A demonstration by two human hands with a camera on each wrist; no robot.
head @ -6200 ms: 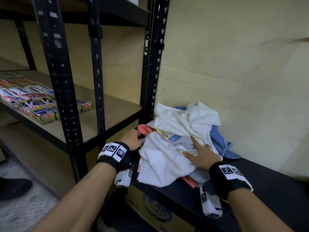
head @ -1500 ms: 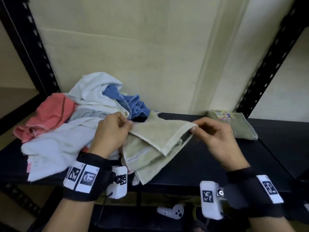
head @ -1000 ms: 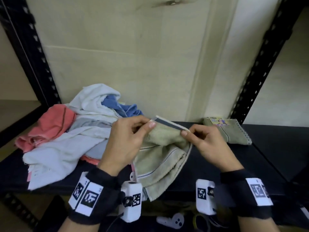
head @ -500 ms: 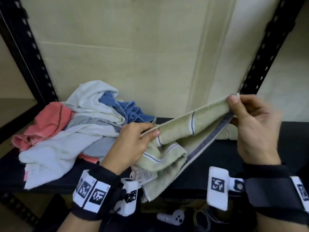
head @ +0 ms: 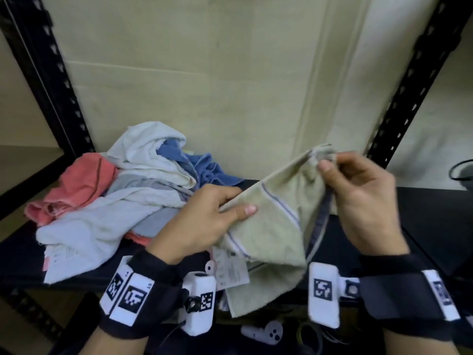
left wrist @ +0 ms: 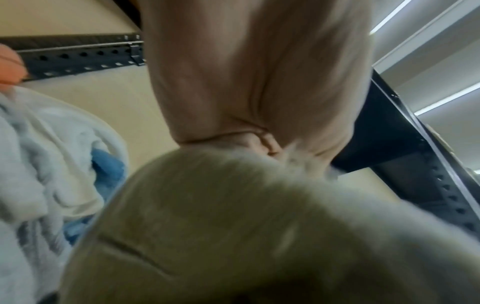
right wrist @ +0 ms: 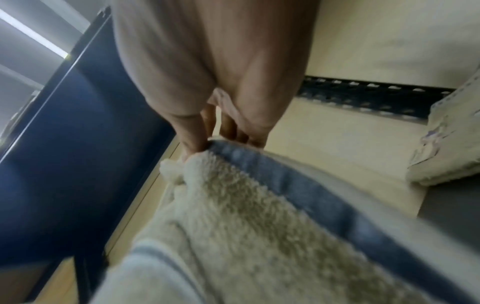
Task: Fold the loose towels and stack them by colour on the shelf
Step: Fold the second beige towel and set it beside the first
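Beige-green towel [head: 271, 226] with thin blue stripes hangs stretched between two hands above the front of a dark shelf [head: 435, 219]. The left hand [head: 204, 221] pinches its lower left edge between thumb and fingers. The right hand [head: 358, 198], raised higher, pinches a bunched corner at its fingertips. A paper tag [head: 231, 267] dangles from the towel. On the shelf to the left lies a loose heap: a white towel [head: 143, 152], a blue towel [head: 204, 167] and a pink towel [head: 79, 180].
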